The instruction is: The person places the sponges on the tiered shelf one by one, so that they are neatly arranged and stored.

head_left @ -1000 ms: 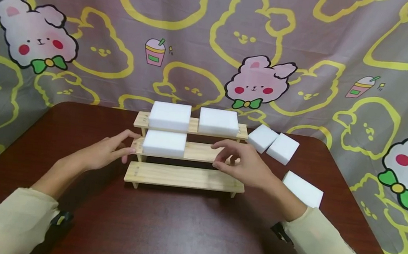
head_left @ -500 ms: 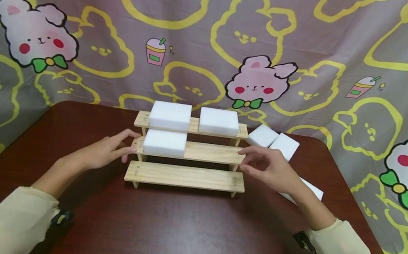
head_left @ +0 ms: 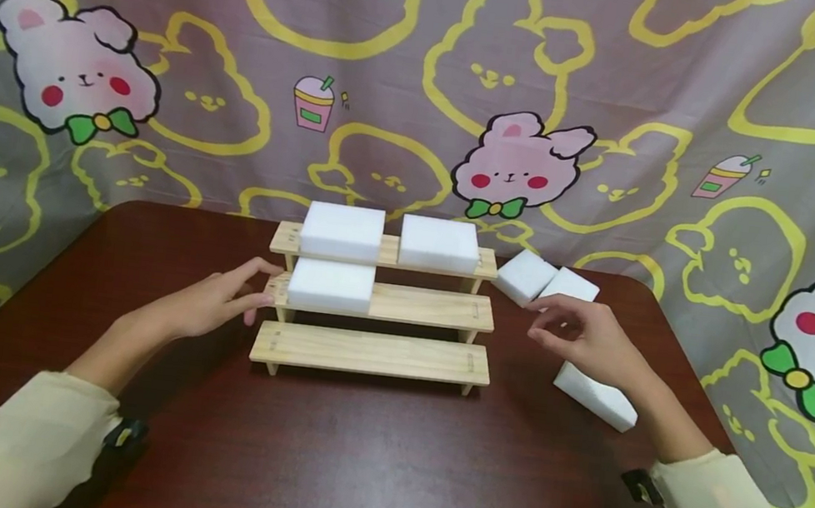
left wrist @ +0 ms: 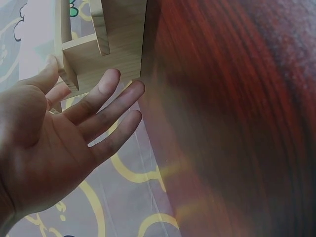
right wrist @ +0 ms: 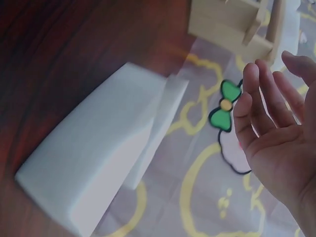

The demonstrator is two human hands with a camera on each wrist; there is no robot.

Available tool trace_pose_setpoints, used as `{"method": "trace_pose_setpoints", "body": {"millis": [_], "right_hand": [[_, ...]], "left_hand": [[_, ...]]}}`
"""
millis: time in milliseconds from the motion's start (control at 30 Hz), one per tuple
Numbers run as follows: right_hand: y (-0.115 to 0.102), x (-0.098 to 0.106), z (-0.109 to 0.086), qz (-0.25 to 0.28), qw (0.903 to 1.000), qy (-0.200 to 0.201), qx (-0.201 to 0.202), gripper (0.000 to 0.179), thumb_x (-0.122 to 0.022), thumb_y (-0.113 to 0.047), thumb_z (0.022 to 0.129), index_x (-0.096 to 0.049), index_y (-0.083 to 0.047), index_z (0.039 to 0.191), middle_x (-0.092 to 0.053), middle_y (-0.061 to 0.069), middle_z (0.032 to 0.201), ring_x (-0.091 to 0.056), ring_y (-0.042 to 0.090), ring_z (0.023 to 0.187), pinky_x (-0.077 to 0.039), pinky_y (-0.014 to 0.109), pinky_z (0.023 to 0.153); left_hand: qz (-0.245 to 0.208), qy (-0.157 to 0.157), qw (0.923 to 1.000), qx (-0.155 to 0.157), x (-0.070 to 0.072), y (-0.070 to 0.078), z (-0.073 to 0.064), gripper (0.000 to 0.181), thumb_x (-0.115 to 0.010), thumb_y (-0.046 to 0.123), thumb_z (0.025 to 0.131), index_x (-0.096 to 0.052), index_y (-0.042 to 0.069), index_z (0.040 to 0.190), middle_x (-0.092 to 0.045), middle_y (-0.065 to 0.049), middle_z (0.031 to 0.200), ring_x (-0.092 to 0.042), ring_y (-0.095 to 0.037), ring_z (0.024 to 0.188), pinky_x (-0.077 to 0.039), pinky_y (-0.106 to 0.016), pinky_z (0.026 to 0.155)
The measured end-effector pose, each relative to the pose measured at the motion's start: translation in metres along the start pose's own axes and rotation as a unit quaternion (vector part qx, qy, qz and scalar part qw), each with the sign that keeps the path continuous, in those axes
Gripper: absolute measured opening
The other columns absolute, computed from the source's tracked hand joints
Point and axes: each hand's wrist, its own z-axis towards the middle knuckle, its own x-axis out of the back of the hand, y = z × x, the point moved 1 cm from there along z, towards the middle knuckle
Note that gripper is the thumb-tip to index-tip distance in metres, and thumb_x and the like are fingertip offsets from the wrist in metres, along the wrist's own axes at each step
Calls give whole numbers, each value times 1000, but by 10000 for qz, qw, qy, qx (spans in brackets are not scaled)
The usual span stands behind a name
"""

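Note:
A three-tier wooden stepped rack stands mid-table. Two white foam blocks sit on its top tier, and one foam block lies on the left of the middle tier. My left hand pinches the left end of the middle board between thumb and index finger; its other fingers extend, as the left wrist view shows. My right hand is to the right of the rack, holding nothing, fingers loosely bent. Below it a loose foam block lies on the table, partly covered by the hand.
Two more foam blocks lie side by side at the back right of the dark wooden table, just right of the rack. A patterned curtain hangs behind and around the table.
My right hand has moved right, from over the middle tier to beside the rack, above the loose blocks. The left hand stays at the middle board's end.

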Motion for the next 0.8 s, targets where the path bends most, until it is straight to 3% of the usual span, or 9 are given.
{"method": "trace_pose_setpoints", "body": {"millis": [367,500,800], "right_hand": [[34,15,-18,-415,9981,-250,-375,27,-83,-4,87,-72,-6,112,-75,-3,88,-69,8,77,-56,29,67],[45,21,-24,-611,9957,-378,-584,29,-84,-10,87,-72,-5,113,-74,-1,91,-69,12,79,-54,29,67],[60,30,-36,-1389,9794,-848,-1191,52,-90,-25,82,-69,-2,123,-72,11,107,-65,30,99,-51,40,74]], "left_hand": [[-9,-32,10000,33,1,2,0,45,-56,20,109,-38,6,148,-63,-5,75,-47,-16,63,-35,-31,61],[-35,-26,10000,39,1,1,0,44,-56,19,109,-38,6,147,-62,-5,75,-42,-14,60,-34,-31,60],[-40,-83,9999,136,1,1,0,45,-55,21,109,-37,7,148,-62,-5,76,-44,-16,62,-35,-32,62]]}}
